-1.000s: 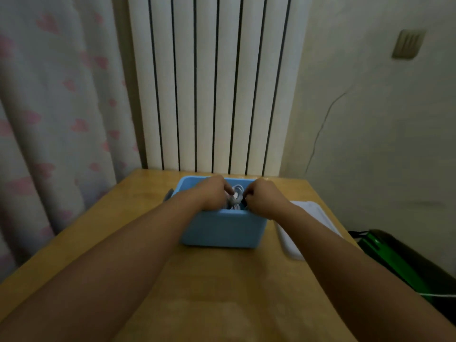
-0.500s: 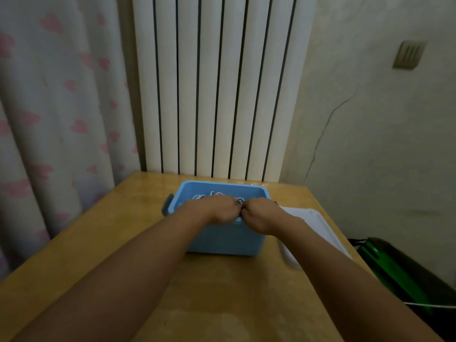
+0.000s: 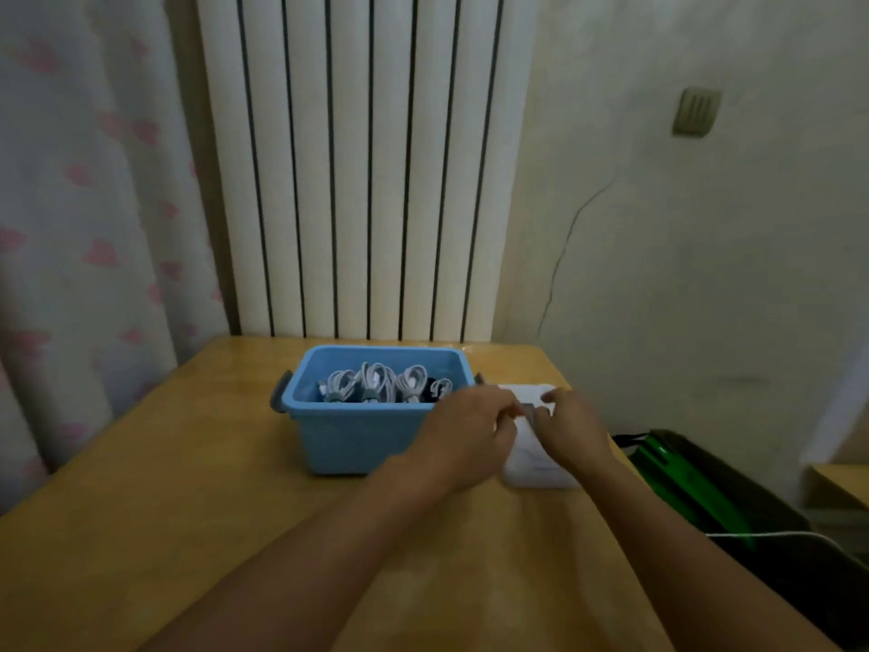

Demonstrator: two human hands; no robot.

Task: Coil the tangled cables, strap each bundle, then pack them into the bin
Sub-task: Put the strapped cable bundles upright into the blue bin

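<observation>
Two bare, sleeveless forearms (image 3: 329,557)

1. Dim light; wooden surface (image 3: 141,534).
2. White ribbed radiator (image 3: 357,171) behind it.
3. Curtain (image 3: 84,218) with pink hearts, left.
4. Cracked cream wall (image 3: 705,275), right; wall plate (image 3: 696,111).

Both hands (image 3: 519,428) seemingly on white lid (image 3: 533,465).

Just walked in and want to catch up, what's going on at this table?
A person is packing cables. Several coiled white bundles sit in the blue bin on the wooden table. Both hands are to the right of the bin, over a white lid: the left hand and right hand are at its far end. Whether they grip it is unclear.
</observation>
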